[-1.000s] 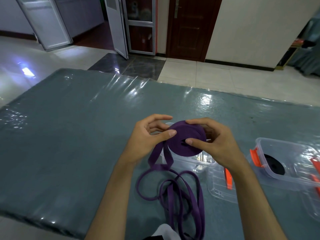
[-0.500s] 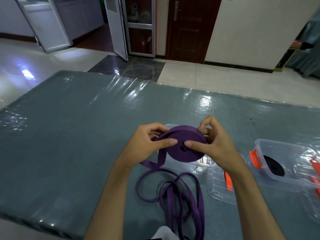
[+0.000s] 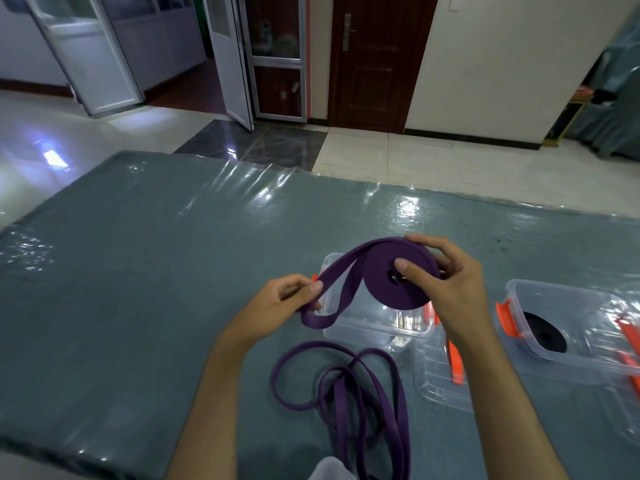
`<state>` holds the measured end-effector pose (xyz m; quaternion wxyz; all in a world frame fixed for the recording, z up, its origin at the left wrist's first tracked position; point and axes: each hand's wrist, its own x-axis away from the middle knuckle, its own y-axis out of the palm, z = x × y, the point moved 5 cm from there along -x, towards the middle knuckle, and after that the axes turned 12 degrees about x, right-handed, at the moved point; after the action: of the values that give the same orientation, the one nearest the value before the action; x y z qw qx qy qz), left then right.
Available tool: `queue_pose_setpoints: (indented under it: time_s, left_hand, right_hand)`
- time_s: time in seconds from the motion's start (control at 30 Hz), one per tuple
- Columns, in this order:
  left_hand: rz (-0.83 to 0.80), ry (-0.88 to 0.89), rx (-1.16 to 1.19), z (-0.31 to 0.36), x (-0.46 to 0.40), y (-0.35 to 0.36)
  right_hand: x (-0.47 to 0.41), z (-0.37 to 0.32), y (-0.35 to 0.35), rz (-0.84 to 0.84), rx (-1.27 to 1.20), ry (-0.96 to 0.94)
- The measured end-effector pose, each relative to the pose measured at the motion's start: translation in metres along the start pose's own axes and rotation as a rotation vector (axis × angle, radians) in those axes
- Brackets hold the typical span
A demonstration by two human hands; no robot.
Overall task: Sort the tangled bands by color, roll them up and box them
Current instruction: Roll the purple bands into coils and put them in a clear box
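Your right hand [image 3: 450, 289] holds a purple band roll [image 3: 391, 275] in the air above the clear box [image 3: 377, 323] in the middle of the table. The roll is a flat round disc that stands on its edge, with its wide face turned toward you and a little to your left. Your right thumb [image 3: 407, 270] presses on the face near the small hole in the middle, and your other fingers curl over the top and back edge, so this hand is clamped on the roll. A loose tail of the same band comes off the top of the roll and runs down and to the left, to your left hand [image 3: 277, 303]. That hand pinches the tail between its thumb and fingers, and the tail folds into a small loop just below the pinch. The band is flat, smooth and dark purple, all one color. The rest of it lies as loose purple band loops [image 3: 349, 396] on the gray-blue table cover [image 3: 121, 289] close to you, running long toward your body. A clear lid [image 3: 440, 379] with an orange clip lies flat beside the loops on the right. Farther right, a second clear box [image 3: 568, 327] with orange clips holds a black band roll [image 3: 543, 332] lying flat inside it.
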<state>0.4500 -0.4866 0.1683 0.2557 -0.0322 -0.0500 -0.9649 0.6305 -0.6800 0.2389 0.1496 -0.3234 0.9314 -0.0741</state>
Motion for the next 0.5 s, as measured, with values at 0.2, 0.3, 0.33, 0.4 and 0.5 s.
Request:
queue_pose_setpoints:
  time_s: [0.2,0.3,0.33,0.4,0.5]
  left_hand:
    - [-0.100,-0.058,0.032,-0.023,0.004,-0.011]
    - [-0.096,-0.029,0.069,-0.027,0.005,-0.014]
    - [-0.085,-0.014,0.079,-0.027,0.005,-0.014]
    - [-0.033,0.021,0.111,-0.026,0.004,-0.015]
    - [0.098,0.081,0.166,-0.019,0.002,-0.018]
  right_hand:
    - [0.002,0.012,-0.004,0.149,-0.077,0.094]
    - [0.002,0.014,-0.007,0.158,-0.121,0.116]
    - [0.003,0.014,-0.008,0.155,-0.126,0.119]
    - [0.003,0.014,-0.008,0.152,-0.133,0.123]
    - [0.004,0.014,-0.007,0.135,-0.119,0.121]
